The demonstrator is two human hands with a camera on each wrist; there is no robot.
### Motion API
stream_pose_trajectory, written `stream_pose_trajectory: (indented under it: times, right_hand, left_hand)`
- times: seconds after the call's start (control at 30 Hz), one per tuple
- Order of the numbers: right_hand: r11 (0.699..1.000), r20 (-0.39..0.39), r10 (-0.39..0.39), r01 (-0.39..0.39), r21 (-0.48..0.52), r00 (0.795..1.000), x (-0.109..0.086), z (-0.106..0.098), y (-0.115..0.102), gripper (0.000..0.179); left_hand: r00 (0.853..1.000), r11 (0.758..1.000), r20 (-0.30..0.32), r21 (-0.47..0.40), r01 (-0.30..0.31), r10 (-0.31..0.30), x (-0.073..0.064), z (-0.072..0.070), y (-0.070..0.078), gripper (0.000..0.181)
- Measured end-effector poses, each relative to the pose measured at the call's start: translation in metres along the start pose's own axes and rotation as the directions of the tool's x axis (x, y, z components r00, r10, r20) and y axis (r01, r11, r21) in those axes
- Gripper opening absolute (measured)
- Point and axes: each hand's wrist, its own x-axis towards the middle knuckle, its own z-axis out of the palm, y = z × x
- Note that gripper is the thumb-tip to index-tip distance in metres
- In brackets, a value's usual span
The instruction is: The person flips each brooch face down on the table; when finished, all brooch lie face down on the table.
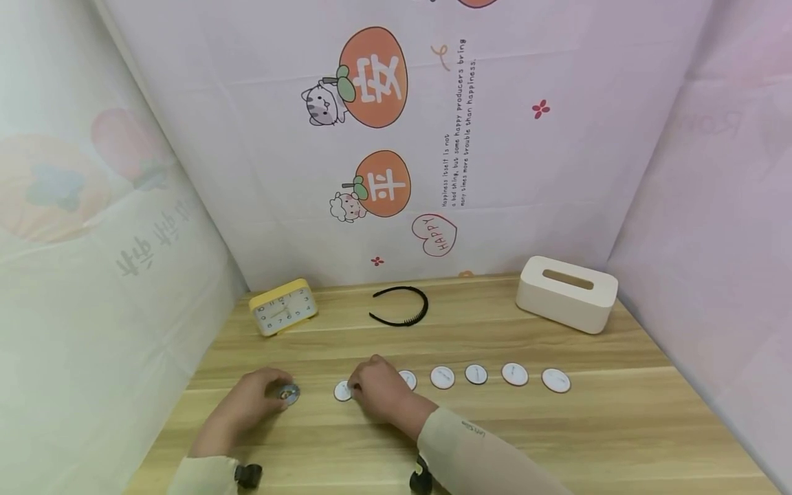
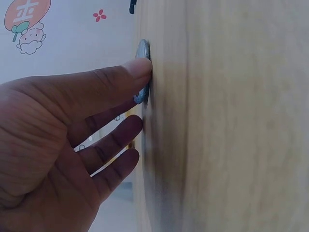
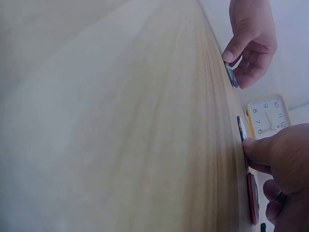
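At the table's left side my left hand (image 1: pixel 246 402) pinches a round badge (image 1: pixel 289 394) with a dark printed picture facing up. In the left wrist view the thumb (image 2: pixel 139 68) lies on its face, close against the wood, and the other fingers are spread loosely. To the right, my right hand (image 1: pixel 382 390) pinches the right edge of a white-faced round badge (image 1: pixel 342 390) between thumb and finger. Another white badge (image 1: pixel 406 379) is partly covered by this hand; its red rim (image 3: pixel 251 198) shows in the right wrist view.
Several more white badges continue the row rightward, from one near the middle (image 1: pixel 442 377) to the last (image 1: pixel 556 380). Behind stand a yellow clock (image 1: pixel 283 307), a black toothed headband (image 1: pixel 423 306) and a white tissue box (image 1: pixel 566 294). Printed cloth walls (image 1: pixel 495 151) enclose the wooden table (image 1: pixel 594 440).
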Motion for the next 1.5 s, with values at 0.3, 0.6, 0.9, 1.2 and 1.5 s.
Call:
stream_pose_trajectory:
  times: [0.3,0.6,0.9,1.2,1.5]
  right_hand:
    - [1.0,0.013,0.016,-0.016,0.0,1.0,0.0,0.0,-0.001,0.021]
    - [1.0,0.011,0.016,-0.016,-0.007,1.0,0.001,0.002,-0.001,0.017]
    - [0.994,0.01,0.081,-0.082,0.07,0.997,0.003,0.001,-0.005,0.027]
    - [0.994,0.017,0.05,-0.051,0.096,0.999,0.013,0.007,-0.017,0.03]
    - [0.999,0.012,-0.028,0.028,-0.016,1.0,0.019,0.012,-0.024,0.032]
  left_hand:
    - [0.999,0.999,-0.001,-0.003,-0.036,0.036,0.005,0.008,0.012,0.034]
    - [0.992,0.992,0.028,0.021,-0.121,0.12,0.012,0.018,0.03,0.031]
    - [0.99,0.99,0.038,0.026,-0.137,0.136,0.013,0.02,0.03,0.032]
    - [0.991,0.991,0.022,0.004,-0.13,0.13,0.015,0.019,0.03,0.03]
    - [0.998,0.998,0.021,-0.025,-0.059,0.059,0.015,0.022,0.029,0.031]
